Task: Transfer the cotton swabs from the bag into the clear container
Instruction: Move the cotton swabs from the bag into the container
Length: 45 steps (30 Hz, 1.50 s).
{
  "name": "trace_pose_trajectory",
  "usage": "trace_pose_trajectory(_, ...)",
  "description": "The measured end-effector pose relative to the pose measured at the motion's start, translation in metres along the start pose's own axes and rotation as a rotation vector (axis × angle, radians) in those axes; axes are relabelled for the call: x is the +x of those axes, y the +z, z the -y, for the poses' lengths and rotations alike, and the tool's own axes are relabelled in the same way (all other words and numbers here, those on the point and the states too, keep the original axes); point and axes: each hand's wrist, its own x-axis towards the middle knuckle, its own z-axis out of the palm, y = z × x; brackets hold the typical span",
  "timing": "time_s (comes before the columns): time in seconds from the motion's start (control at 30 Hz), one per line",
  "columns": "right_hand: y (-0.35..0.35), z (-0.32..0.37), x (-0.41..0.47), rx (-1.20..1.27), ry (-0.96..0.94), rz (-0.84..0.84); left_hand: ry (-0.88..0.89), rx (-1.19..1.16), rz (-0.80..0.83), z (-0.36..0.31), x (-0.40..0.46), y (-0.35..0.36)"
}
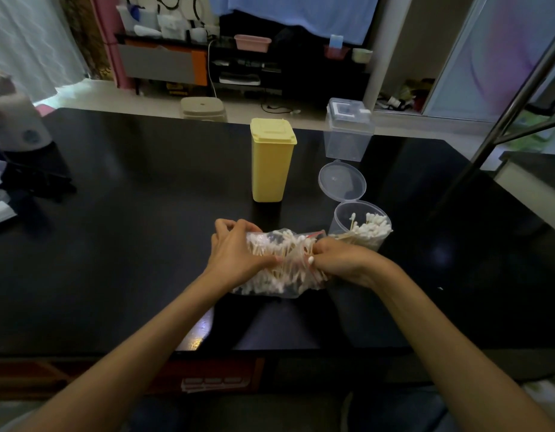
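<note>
A clear plastic bag [279, 285] full of wooden-stemmed cotton swabs lies on the black table [114, 244] in front of me. My left hand [235, 251] grips the bag's left side. My right hand [341, 260] is at the bag's right end, fingers closed among the swabs there. Just right of the bag stands a round clear container [360, 229], its hinged lid [341, 182] flipped open behind it. A bunch of cotton swabs [371, 224] stands inside it, white tips up.
A yellow lidded bin-shaped box [271, 160] stands upright behind the bag. A clear rectangular box [347, 132] sits at the table's far edge. A white appliance [14, 120] and dark clutter occupy the far left. A metal pole [503, 120] slants at the right.
</note>
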Motion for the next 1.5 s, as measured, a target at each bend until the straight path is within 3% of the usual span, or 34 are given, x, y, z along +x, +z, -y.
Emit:
trace_pose_trajectory(0.37,-0.009,-0.004,-0.001,0.185,0.030,0.038,0.110,0.013,0.089,-0.003,0.001,-0.005)
trace_pose_trajectory(0.63,0.007,0.006,0.005,0.201,-0.039,-0.076,0.245,0.345,0.255,-0.006,-0.001,-0.013)
trace_pose_trajectory(0.8,0.016,0.008,0.015,0.241,-0.036,-0.088,0.276,0.332,0.073,0.000,0.001,0.002)
trace_pose_trajectory(1.03,-0.010,0.004,0.003,0.525,-0.035,0.241,0.355,0.372,0.008,0.007,0.006,0.011)
trace_pose_trajectory(1.2,0.000,0.000,0.005,0.379,-0.077,0.304,0.330,0.338,0.046,0.004,0.004,0.010)
trace_pose_trajectory(1.5,0.005,-0.002,0.021,0.131,-0.043,0.070,0.356,0.424,0.122,-0.001,-0.002,0.006)
